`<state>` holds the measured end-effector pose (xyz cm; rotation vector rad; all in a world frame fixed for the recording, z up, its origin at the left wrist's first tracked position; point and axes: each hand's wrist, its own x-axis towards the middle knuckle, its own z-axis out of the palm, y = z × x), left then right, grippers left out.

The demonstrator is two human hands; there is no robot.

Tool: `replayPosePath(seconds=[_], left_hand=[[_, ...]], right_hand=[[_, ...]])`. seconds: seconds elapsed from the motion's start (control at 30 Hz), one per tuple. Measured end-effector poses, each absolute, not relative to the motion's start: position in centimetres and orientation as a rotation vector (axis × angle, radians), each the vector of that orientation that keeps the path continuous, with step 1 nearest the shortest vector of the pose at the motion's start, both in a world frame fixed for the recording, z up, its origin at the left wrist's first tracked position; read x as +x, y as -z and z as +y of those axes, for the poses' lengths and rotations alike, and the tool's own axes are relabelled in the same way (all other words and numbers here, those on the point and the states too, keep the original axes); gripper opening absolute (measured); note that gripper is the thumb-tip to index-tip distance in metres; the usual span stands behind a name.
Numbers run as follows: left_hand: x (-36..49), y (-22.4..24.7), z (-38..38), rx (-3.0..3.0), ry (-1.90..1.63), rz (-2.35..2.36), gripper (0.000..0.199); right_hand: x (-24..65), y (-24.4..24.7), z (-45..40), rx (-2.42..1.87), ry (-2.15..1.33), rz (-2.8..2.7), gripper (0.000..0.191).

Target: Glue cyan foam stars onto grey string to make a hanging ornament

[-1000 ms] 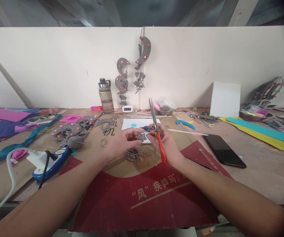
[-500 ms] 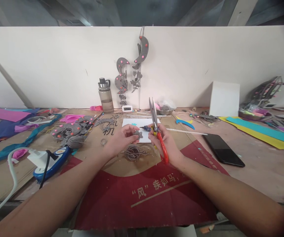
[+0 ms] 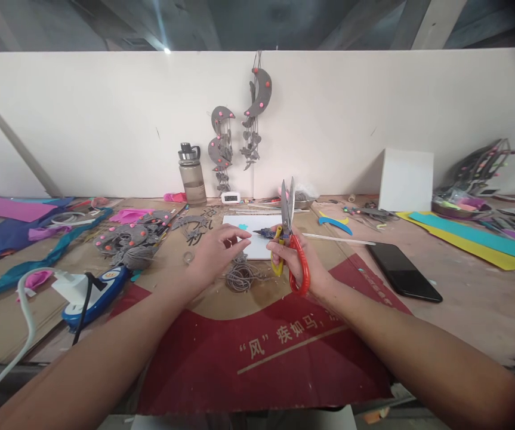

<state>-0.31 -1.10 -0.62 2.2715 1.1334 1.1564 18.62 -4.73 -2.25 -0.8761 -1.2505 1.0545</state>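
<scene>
Scissors with red handles point(image 3: 301, 266) are gripped in my right hand point(image 3: 299, 254), blades pointing up and slightly apart. Beside those fingers is a glue gun with a dark blue body point(image 3: 266, 233) and yellow parts, a clear glue stick point(image 3: 338, 238) running out to the right. Whether my right hand also grips the glue gun I cannot tell. My left hand point(image 3: 216, 249) hovers left of the nozzle, thumb and fingers apart, with nothing visible between them. Below lies a coil of grey cord point(image 3: 241, 276), near the white board point(image 3: 259, 252).
A black phone point(image 3: 403, 272) lies to the right. On the left are a blue power strip point(image 3: 98, 298) with a white cable and grey felt pieces with pink beads point(image 3: 125, 239). A bottle point(image 3: 192, 179) stands at the back; grey moon hangings point(image 3: 259, 92) hang on the wall.
The small grey piece has left my left hand, whose fingers have parted. My right hand has turned the scissors a little to the right, and their blades have spread slightly.
</scene>
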Motion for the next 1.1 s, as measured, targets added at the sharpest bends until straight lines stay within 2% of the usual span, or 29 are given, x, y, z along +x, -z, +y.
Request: replayPosePath(seconds=[0.33, 0.57, 0.73, 0.93, 1.1], left_hand=[[1.0, -0.2, -4.1, 2.377, -1.029, 1.01, 0.014], [0.8, -0.4, -4.3, 2.43, -1.044, 0.968, 0.018], [0.7, -0.6, -4.2, 2.088, -1.043, 0.922, 0.019], [0.8, -0.4, -3.4, 1.76, -1.057, 0.878, 0.034], [1.3, -0.2, -3.8, 1.752, -1.001, 0.945, 0.022]], right_hand=[[18.1, 2.6, -5.7, -0.857, -1.119, -1.345, 0.042], [18.2, 2.4, -5.7, -0.84, -1.138, -1.39, 0.046], [18.2, 2.5, -5.5, -0.809, -1.154, -1.406, 0.047], [18.2, 2.5, -5.2, -0.858, -1.082, -1.395, 0.044], [18.0, 2.0, -5.8, -0.893, -1.069, -1.428, 0.044]])
